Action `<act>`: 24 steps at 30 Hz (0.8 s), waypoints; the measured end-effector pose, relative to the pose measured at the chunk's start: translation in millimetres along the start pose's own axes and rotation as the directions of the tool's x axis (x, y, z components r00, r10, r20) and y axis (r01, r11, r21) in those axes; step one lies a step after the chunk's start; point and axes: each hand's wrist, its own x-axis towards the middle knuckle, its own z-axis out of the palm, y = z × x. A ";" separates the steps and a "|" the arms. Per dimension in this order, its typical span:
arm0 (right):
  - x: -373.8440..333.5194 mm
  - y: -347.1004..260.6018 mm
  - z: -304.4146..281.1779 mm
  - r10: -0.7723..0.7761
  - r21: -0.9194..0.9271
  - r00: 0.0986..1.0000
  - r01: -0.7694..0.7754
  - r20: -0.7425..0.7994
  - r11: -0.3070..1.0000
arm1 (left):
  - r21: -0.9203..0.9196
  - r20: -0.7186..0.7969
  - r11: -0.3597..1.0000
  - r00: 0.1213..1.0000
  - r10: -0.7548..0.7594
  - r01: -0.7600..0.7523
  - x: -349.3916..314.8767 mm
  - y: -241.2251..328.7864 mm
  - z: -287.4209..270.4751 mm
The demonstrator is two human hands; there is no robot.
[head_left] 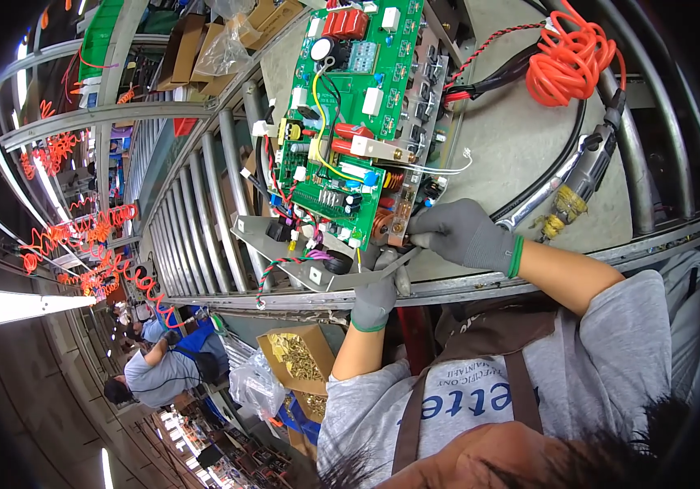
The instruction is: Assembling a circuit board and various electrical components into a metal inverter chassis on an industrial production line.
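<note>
A green circuit board assembly [337, 114] with capacitors, wires and a heat sink [425, 102] along its right side lies before me. Along its near end runs a bent grey metal panel [272, 248], with a black round part and coloured wires beside it. My left hand [377, 297], in a grey glove with a green cuff, is closed around the panel's near right end; some fingers are hidden. Gloved alike, my right hand [468, 236] has its fingers curled and pressed together at the board's near right corner. Whatever those fingertips pinch is hidden.
Right of the board lies a power tool [566, 204] wrapped in yellow tape, below a coiled orange hose [570, 65]. A roller conveyor [195, 220] stretches left. Cardboard boxes of brass-coloured hardware [297, 359] stand near my left arm. Another person [162, 371] works farther left.
</note>
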 end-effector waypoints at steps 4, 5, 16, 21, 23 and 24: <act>7.7 -15.9 -8.5 0.220 0.058 0.971 -0.226 0.094 0.972 | 0.026 0.017 0.999 0.999 0.030 -0.030 0.7 0.4 2.8; 9.8 -18.1 -9.2 0.278 0.016 0.953 -0.282 0.120 0.959 | 0.032 0.009 0.999 0.999 0.043 -0.043 -0.3 2.8 5.7; 16.7 -22.8 -12.0 0.232 -0.227 0.956 -0.189 0.178 0.955 | 0.066 0.011 0.987 0.989 0.148 -0.148 0.9 -14.2 2.5; 20.1 -29.8 -14.9 0.287 -0.364 0.933 -0.196 0.215 0.910 | 0.097 0.079 0.982 0.985 0.153 -0.161 5.3 -13.8 1.1; 18.6 -26.7 -12.9 0.205 -0.409 0.956 -0.105 0.208 0.906 | 0.055 0.082 0.984 0.983 0.166 -0.171 4.9 -12.7 3.2; 19.6 -25.4 -13.1 0.205 -0.413 0.957 -0.105 0.206 0.904 | 0.015 0.083 0.984 0.981 0.178 -0.179 4.8 -12.2 4.4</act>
